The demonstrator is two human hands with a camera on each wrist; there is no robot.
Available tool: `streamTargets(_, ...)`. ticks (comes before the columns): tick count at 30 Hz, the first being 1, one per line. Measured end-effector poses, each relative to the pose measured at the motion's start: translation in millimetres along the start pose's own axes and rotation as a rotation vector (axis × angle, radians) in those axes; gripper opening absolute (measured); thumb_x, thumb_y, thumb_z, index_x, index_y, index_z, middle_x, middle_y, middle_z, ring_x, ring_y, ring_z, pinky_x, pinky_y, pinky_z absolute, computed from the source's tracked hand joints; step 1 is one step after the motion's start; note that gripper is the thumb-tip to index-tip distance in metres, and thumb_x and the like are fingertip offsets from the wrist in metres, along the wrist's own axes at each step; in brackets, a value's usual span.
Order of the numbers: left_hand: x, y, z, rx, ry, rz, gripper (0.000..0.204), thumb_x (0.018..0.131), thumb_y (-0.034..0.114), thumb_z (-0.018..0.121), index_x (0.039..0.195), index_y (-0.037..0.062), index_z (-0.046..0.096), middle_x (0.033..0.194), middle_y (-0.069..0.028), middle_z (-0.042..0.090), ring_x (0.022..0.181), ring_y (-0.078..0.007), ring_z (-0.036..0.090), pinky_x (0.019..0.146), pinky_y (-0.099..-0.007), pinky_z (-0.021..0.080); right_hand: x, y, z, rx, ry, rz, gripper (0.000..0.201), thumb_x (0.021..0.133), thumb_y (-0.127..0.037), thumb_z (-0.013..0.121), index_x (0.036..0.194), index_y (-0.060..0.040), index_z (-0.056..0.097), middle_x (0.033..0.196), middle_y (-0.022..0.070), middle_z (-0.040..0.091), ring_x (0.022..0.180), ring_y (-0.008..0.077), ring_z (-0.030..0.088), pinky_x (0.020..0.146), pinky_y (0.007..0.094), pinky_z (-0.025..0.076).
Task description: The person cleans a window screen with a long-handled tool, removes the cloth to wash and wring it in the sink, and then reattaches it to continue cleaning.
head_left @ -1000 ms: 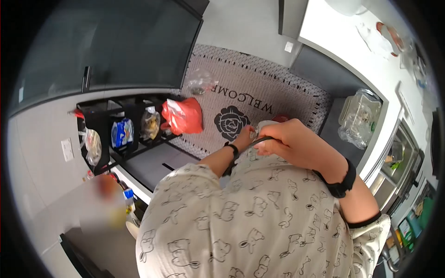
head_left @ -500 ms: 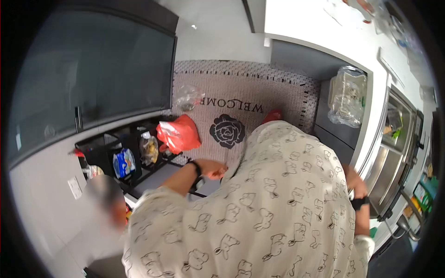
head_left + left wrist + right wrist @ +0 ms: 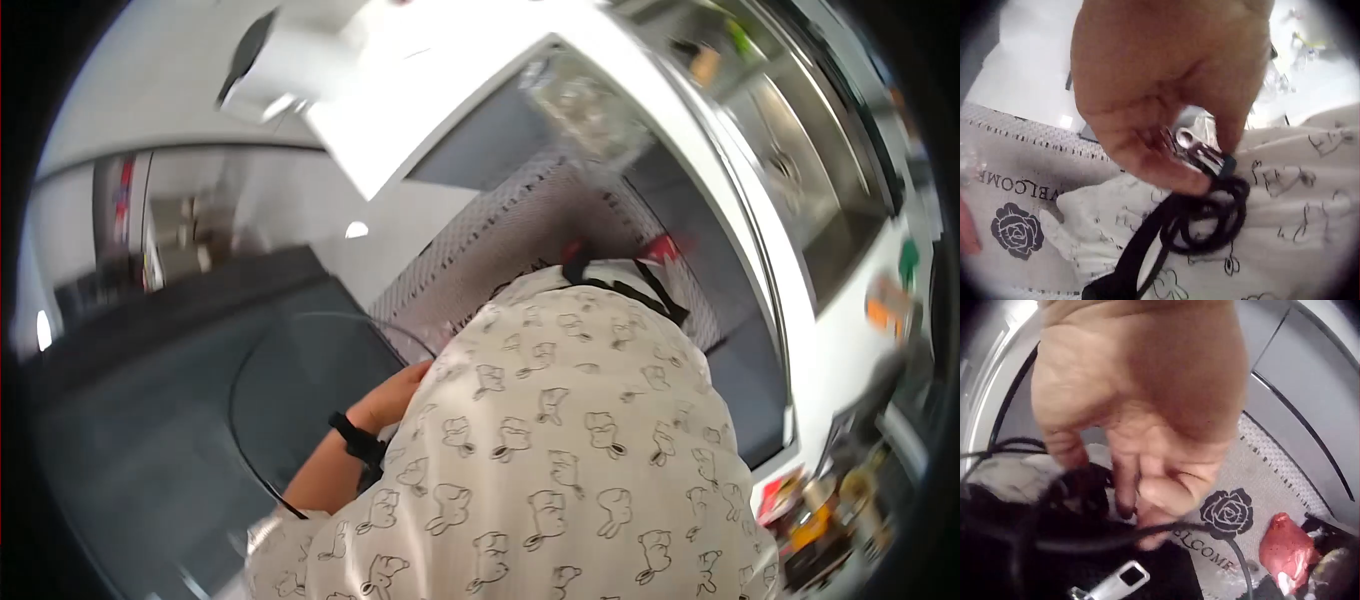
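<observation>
In the left wrist view my left hand pinches a small silver metal clip between thumb and fingers. Loops of black cord hang just below it, in front of the rabbit-print shirt. The head view shows this hand at the shirt's left side, its fingertips hidden by cloth. My right hand is bent at the fingers over a black bag with a silver zipper pull. A blurred black cable crosses its fingertips; I cannot tell whether they grip it.
A welcome mat covers the floor ahead. To its right stand the counter and steel sink, with a clear plastic bag below. A dark glossy panel lies at left. A red bag shows in the right wrist view.
The head view has swung, so the shelf and red bag have left it. My right hand went from in front of the body to the right side, then out of the head view.
</observation>
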State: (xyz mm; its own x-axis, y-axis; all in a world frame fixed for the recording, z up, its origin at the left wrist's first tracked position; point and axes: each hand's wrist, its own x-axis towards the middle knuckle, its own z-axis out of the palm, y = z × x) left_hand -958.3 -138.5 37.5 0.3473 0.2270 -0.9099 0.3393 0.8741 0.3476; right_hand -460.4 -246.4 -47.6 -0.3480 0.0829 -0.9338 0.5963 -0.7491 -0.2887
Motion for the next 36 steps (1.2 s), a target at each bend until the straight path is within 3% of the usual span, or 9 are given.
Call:
streamTargets(3,27,-1,-11,0.006,0.300,-0.008,0.045,0.084,0.020,0.059,0.121,-0.0009,0.046,0.111,-0.0074,0.055,0.097,-0.0108,0.050,0.085,-0.0266,0.041,10,10,35,0.169,-0.037,-0.041,0.039,0.077,-0.040,0.057,0.091,-0.0033,0.059,0.082,0.0114,0.061,0.080,0.0246,0.058,0.066,0.0317,0.043)
streamTargets(13,-7,30,-25,0.305,0.262,0.167,0.044,0.084,0.021,0.059,0.119,-0.0019,0.046,0.110,-0.0077,0.056,0.095,-0.0111,0.051,0.084,-0.0263,0.042,11,39,100,0.501,-0.209,-0.052,0.043,0.078,-0.048,0.056,0.090,-0.0067,0.060,0.080,0.0041,0.062,0.077,0.0164,0.058,0.062,0.0260,0.042)
streamTargets(20,17,57,-21,0.433,0.183,0.277,0.043,0.084,0.021,0.058,0.118,-0.0026,0.046,0.109,-0.0079,0.056,0.094,-0.0114,0.051,0.083,-0.0261,0.042,-38,67,62,-0.061,-0.181,-0.027,0.040,0.075,-0.045,0.061,0.090,-0.0071,0.060,0.084,0.0055,0.064,0.081,0.0202,0.060,0.068,0.0295,0.045)
streamTargets(24,43,67,-5,0.424,0.124,0.410,0.043,0.085,0.021,0.058,0.117,-0.0031,0.046,0.109,-0.0080,0.056,0.093,-0.0115,0.052,0.082,-0.0260,0.043,-53,12,23,-0.233,0.068,0.064,0.032,0.073,-0.032,0.063,0.092,-0.0068,0.060,0.087,0.0094,0.064,0.082,0.0263,0.060,0.072,0.0336,0.046)
streamTargets(26,49,74,8,0.306,0.147,0.390,0.042,0.085,0.023,0.058,0.116,-0.0035,0.046,0.108,-0.0085,0.056,0.091,-0.0114,0.053,0.081,-0.0257,0.043,-54,-17,-7,-0.155,0.363,-0.157,0.020,0.075,-0.021,0.057,0.088,-0.0058,0.060,0.086,0.0123,0.062,0.082,0.0321,0.058,0.071,0.0369,0.045)
streamTargets(28,55,86,23,0.148,0.197,0.329,0.041,0.085,0.025,0.058,0.112,-0.0041,0.046,0.105,-0.0094,0.056,0.087,-0.0111,0.054,0.078,-0.0252,0.045,-40,-83,-49,-0.399,0.655,-0.048,0.019,0.079,-0.019,0.054,0.089,-0.0045,0.060,0.085,0.0151,0.061,0.082,0.0352,0.056,0.071,0.0406,0.044)
streamTargets(30,67,75,17,-0.085,0.324,0.027,0.038,0.086,0.029,0.058,0.106,-0.0032,0.050,0.095,-0.0078,0.058,0.079,-0.0103,0.055,0.069,-0.0238,0.046,-11,-162,-67,-0.513,0.794,-0.420,0.022,0.081,-0.023,0.053,0.086,-0.0031,0.060,0.084,0.0178,0.060,0.082,0.0371,0.055,0.070,0.0426,0.044)
streamTargets(33,98,40,3,-0.556,0.150,0.018,0.034,0.086,0.032,0.056,0.099,-0.0001,0.055,0.083,-0.0032,0.057,0.076,-0.0085,0.053,0.065,-0.0214,0.043,53,-247,-72,-0.579,0.500,-0.509,0.028,0.080,-0.029,0.056,0.088,-0.0023,0.061,0.081,0.0194,0.060,0.081,0.0374,0.056,0.070,0.0417,0.045)
streamTargets(36,109,23,11,-0.672,0.262,0.150,0.035,0.084,0.031,0.060,0.098,-0.0011,0.055,0.082,-0.0021,0.056,0.075,-0.0079,0.053,0.068,-0.0189,0.044,97,-295,-61,-0.902,0.256,-0.222,0.030,0.080,-0.029,0.057,0.086,-0.0005,0.062,0.079,0.0207,0.060,0.079,0.0365,0.058,0.069,0.0405,0.045)
